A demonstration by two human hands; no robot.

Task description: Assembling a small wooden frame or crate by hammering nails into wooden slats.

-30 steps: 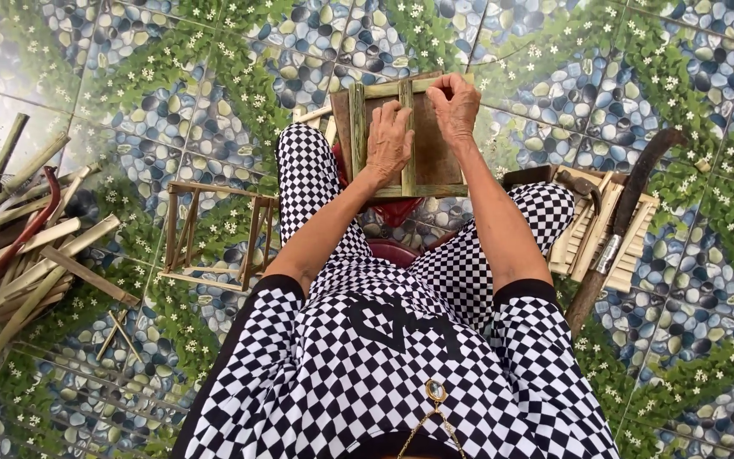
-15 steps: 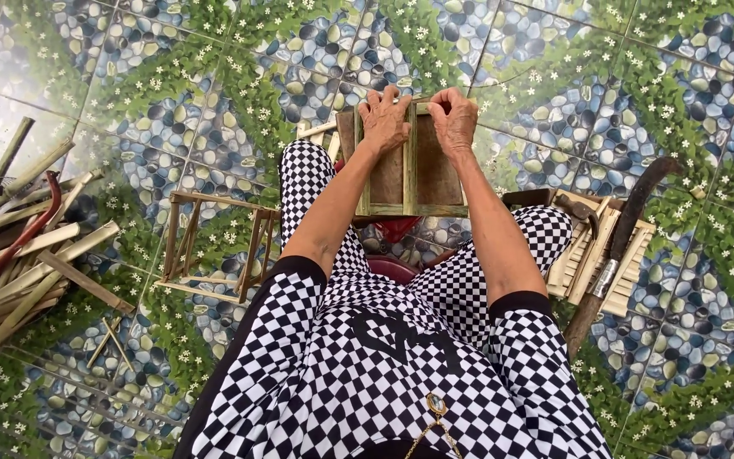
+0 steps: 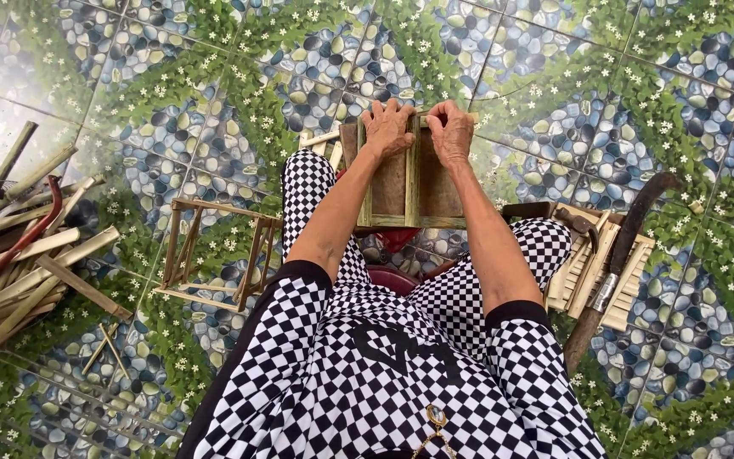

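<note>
1. My left hand (image 3: 388,127) and my right hand (image 3: 452,132) both lie on the far end of a small bamboo frame (image 3: 412,183). The frame rests on my knees, between my 2 legs in checkered trousers (image 3: 316,183).
2. The grip of each hand is clenched over the top edge of the frame: fingers curled over the far side, thumbs on the near side. The middle slat stands between my 2 hands.
3. I judge that I am pressing the top piece onto the upright slats. To do this well, I should push with both hands evenly, so the frame does not twist.
4. The near end of the frame should stay firm against my lap, otherwise it can slip forward to the tiled floor (image 3: 214,93).
5. At my right side lies a stack of flat slats (image 3: 592,272), with a long knife (image 3: 618,263) across it and a hammer (image 3: 575,223) on it, near enough to reach.
6. At my left side stands another open frame (image 3: 214,255), and further left a pile of bamboo sticks (image 3: 19,238).
</note>
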